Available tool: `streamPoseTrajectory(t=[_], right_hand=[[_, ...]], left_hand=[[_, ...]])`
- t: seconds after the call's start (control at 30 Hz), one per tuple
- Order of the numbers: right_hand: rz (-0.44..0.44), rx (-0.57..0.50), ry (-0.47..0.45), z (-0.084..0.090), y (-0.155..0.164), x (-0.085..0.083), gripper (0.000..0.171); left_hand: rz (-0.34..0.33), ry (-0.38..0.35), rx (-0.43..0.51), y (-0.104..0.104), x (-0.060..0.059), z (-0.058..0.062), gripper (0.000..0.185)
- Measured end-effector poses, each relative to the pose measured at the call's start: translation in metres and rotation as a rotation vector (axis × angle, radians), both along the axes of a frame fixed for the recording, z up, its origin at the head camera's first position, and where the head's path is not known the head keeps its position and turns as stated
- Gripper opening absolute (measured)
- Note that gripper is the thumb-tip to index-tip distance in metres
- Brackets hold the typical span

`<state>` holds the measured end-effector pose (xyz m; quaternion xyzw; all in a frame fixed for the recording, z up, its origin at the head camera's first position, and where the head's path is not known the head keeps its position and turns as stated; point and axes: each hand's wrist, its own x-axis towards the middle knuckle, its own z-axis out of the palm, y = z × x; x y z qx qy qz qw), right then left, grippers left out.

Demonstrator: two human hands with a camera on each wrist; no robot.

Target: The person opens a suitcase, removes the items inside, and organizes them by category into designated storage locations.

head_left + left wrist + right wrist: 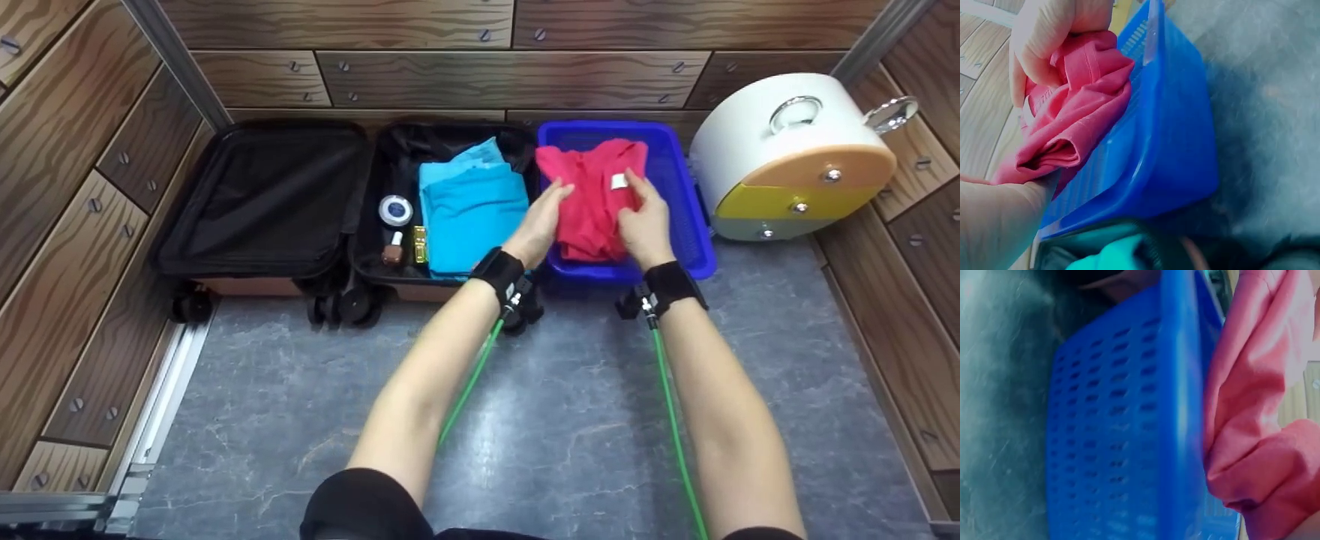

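Both hands have hold of the red garment point(592, 199). The left hand point(541, 220) has its grip closed on the cloth's left edge, fingers curled into the folds; the right hand point(645, 217) pinches the right side, just below a small white tag point(619, 181). The garment lies bunched in the blue basket point(686, 225), partly lifted above its rim. Just left of the left hand, an open black suitcase point(270, 199) holds folded turquoise cloth point(472, 210), a round tin point(395, 210) and 2 small bottles point(405, 247). Right of the right hand stands a white drum-shaped box point(787, 150). Everything sits on the grey floor point(300, 390).
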<state>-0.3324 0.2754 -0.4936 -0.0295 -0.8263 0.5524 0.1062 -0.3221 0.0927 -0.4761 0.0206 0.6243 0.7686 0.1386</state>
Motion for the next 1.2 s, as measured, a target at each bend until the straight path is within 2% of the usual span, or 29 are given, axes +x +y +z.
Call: streamPoseTrajectory(t=[0.17, 0.3, 0.37, 0.5, 0.6, 0.77, 0.93, 1.2], right_hand=[[-0.003, 0.087, -0.01, -0.013, 0.007, -0.003, 0.074], [0.036, 0.13, -0.016, -0.025, 0.01, -0.007, 0.075], [0.061, 0.15, -0.039, -0.03, 0.011, -0.008, 0.077], [0.102, 0.2, -0.097, -0.034, 0.017, -0.008, 0.082], [0.117, 0.258, -0.129, -0.033, 0.024, -0.008, 0.084], [0.099, 0.379, -0.185, -0.028, 0.034, -0.009, 0.077], [0.063, 0.47, -0.249, -0.024, 0.039, -0.007, 0.066], [0.078, 0.417, -0.226, -0.019, 0.03, -0.007, 0.068]], left_hand=[[0.002, -0.073, 0.094, 0.018, 0.0, -0.01, 0.067], [-0.051, -0.078, 0.177, 0.03, 0.002, -0.019, 0.06], [-0.074, -0.075, 0.158, 0.034, 0.004, -0.022, 0.057], [-0.075, -0.075, 0.021, 0.035, 0.007, -0.023, 0.059], [-0.075, -0.07, -0.019, 0.033, 0.007, -0.022, 0.062], [-0.068, -0.057, -0.019, 0.025, 0.004, -0.02, 0.061], [-0.084, -0.081, 0.01, 0.017, 0.003, -0.02, 0.061], [-0.086, -0.077, 0.043, 0.006, -0.001, -0.02, 0.06]])
